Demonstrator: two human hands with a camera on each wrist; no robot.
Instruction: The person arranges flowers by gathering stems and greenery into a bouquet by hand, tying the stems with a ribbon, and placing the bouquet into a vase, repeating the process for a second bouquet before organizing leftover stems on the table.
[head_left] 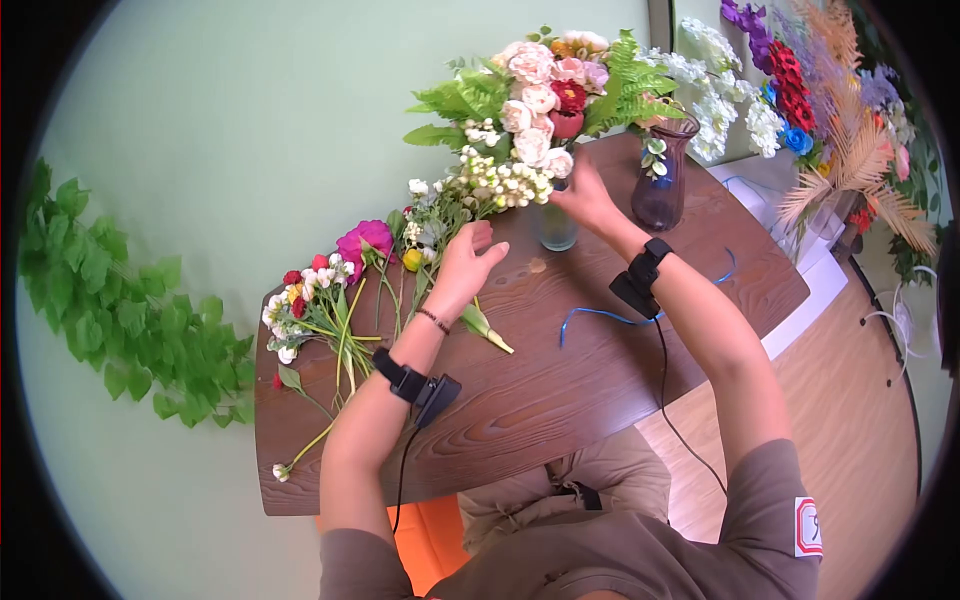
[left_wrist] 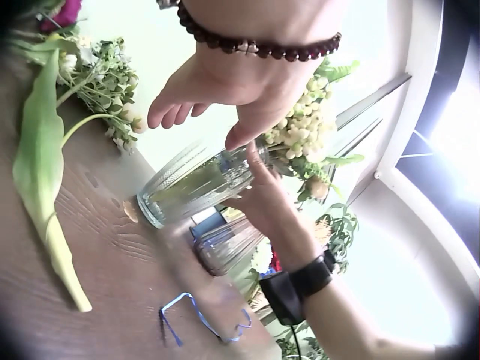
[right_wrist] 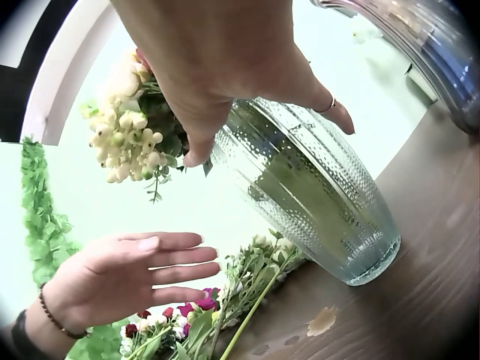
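Note:
A ribbed clear glass vase [head_left: 556, 235] stands on the dark wooden table, holding a full bouquet [head_left: 535, 100] of pale roses, red blooms, fern leaves and white berries. My right hand [head_left: 590, 197] grips the vase around its upper part; in the right wrist view its thumb and a ringed finger lie on opposite sides of the glass [right_wrist: 322, 195]. To the left of the vase, my left hand [head_left: 464, 268] hovers with extended fingers, holding nothing. Cut stems with white buds [head_left: 425, 225] lie just beyond it, and a leafy green stem [left_wrist: 41, 165] is beneath it.
A dark tinted glass vase [head_left: 660, 185] with a small sprig stands at the right. Loose flowers [head_left: 310, 290] spread over the table's left end. A blue wire tie [head_left: 610, 318] lies on the right half. More artificial flowers [head_left: 800, 110] fill the far right; an ivy garland [head_left: 120, 310] hangs left.

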